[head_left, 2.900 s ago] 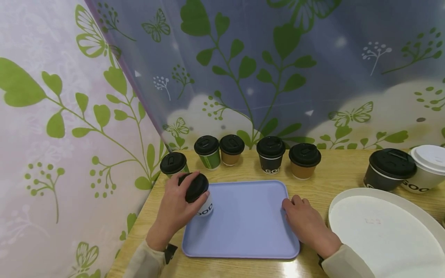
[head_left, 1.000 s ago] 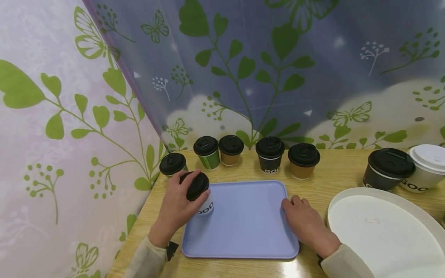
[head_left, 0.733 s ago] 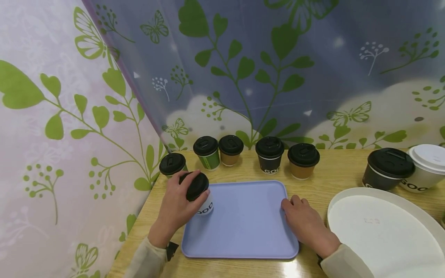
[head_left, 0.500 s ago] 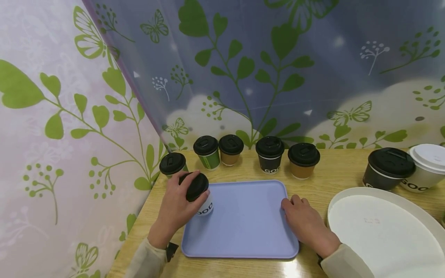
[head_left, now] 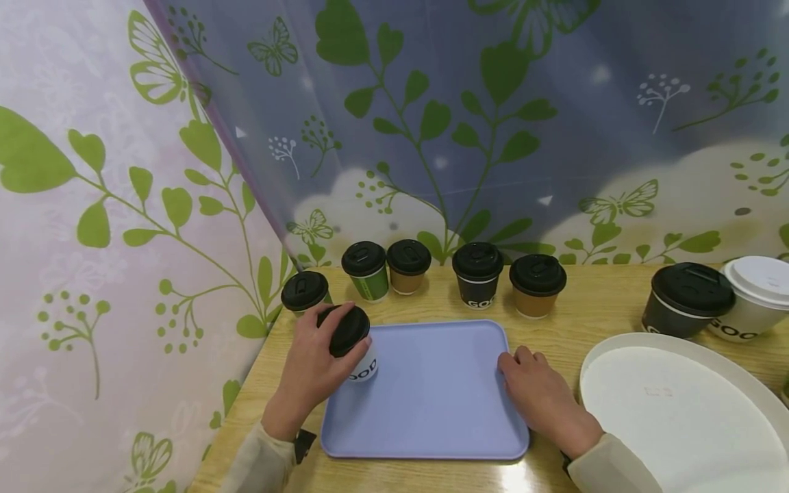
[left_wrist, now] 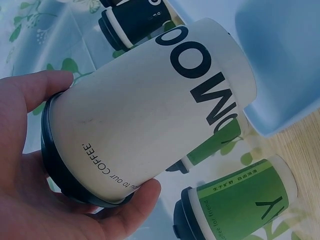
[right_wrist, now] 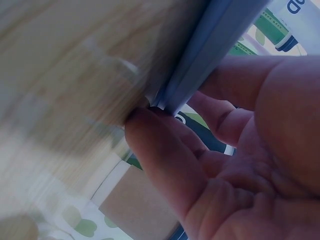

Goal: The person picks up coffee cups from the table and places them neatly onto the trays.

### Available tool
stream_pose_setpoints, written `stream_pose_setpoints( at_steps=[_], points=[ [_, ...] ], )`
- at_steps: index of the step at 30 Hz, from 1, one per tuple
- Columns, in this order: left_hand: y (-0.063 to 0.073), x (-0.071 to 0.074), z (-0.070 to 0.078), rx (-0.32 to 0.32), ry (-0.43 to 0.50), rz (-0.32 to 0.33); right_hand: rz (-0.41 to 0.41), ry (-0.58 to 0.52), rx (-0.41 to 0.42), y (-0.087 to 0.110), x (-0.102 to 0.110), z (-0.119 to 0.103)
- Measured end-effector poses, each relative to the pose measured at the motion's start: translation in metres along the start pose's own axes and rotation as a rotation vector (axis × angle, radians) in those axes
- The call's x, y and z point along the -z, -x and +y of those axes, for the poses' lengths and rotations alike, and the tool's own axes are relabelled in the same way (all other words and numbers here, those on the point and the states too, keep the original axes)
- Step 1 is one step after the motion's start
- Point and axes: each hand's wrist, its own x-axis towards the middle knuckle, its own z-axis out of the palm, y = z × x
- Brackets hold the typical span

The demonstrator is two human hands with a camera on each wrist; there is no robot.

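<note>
My left hand grips a white paper coffee cup by its black lid, fingers and thumb spread round it. In the left wrist view the cup shows dark lettering. It is upright over the left part of a lavender tray; whether its base touches the tray I cannot tell. At the tray's right side, my right hand holds the edge. The right wrist view shows the tray's rim between thumb and fingers, with a fingertip close to the wooden tabletop.
Behind the tray stand lidded cups: green ones, brown ones and a black one. At right are a larger black cup, a white-lidded cup and a round white tray. A patterned curtain borders the table.
Both hands, the cup and the tray keep their places. Only a very slight shift of the whole view shows.
</note>
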Motion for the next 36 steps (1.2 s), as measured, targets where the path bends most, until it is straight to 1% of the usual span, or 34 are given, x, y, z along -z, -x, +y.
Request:
stream_pose_setpoints(
  at_steps=[5,13,19,26,30,36],
  points=[
    [0.000,-0.001,0.000,-0.004,0.001,-0.004,0.002,-0.005,-0.004,0.001,0.000,0.000],
    [-0.002,0.000,-0.001,0.009,-0.002,-0.004,0.002,0.001,-0.002,0.000,-0.002,0.001],
    [0.000,-0.001,-0.002,0.010,-0.006,-0.005,0.016,0.001,-0.001,0.001,0.000,0.000],
    [-0.003,0.001,-0.003,-0.003,0.002,0.015,0.008,-0.006,-0.008,0.002,0.002,-0.001],
    [-0.005,0.000,-0.003,-0.008,-0.005,0.009,-0.005,-0.005,-0.010,0.001,0.002,0.000],
    [-0.012,0.000,0.000,-0.035,0.004,0.014,0.002,-0.006,-0.010,0.001,0.001,-0.001]
  ],
)
